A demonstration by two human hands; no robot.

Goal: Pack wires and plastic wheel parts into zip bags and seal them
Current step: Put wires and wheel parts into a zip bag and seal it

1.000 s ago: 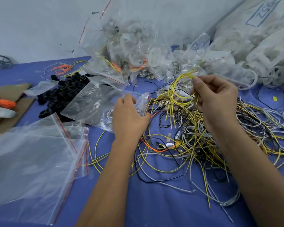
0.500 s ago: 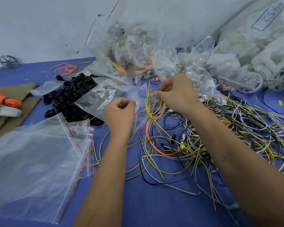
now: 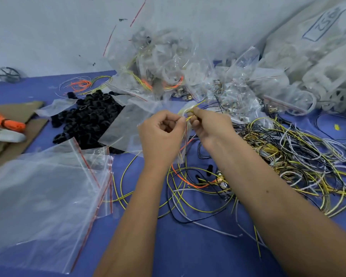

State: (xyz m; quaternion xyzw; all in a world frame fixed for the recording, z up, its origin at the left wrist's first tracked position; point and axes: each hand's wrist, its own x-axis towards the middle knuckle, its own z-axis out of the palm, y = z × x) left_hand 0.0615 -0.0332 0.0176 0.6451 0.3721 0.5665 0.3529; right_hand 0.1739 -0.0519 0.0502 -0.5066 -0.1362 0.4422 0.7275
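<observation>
My left hand (image 3: 161, 132) pinches the mouth of a small clear zip bag (image 3: 183, 136) that hangs down between my hands. My right hand (image 3: 208, 126) pinches a small bundle of yellow wires (image 3: 190, 112) at the bag's mouth, touching my left fingertips. A tangle of yellow, black, white and orange loose wires (image 3: 278, 156) spreads over the blue table (image 3: 188, 246) on the right. Black plastic wheel parts (image 3: 88, 120) lie heaped at the left of centre.
A stack of empty zip bags (image 3: 48, 192) with red seals lies at the front left. Filled bags (image 3: 168, 62) pile up at the back, with large sacks of white parts (image 3: 308, 56) at the back right. Cardboard (image 3: 12, 124) and an orange wire bundle (image 3: 6, 120) lie far left.
My right hand has carried the yellow wires leftward from the pile to the bag that my left hand holds. My left hand rose slightly and both hands now meet.
</observation>
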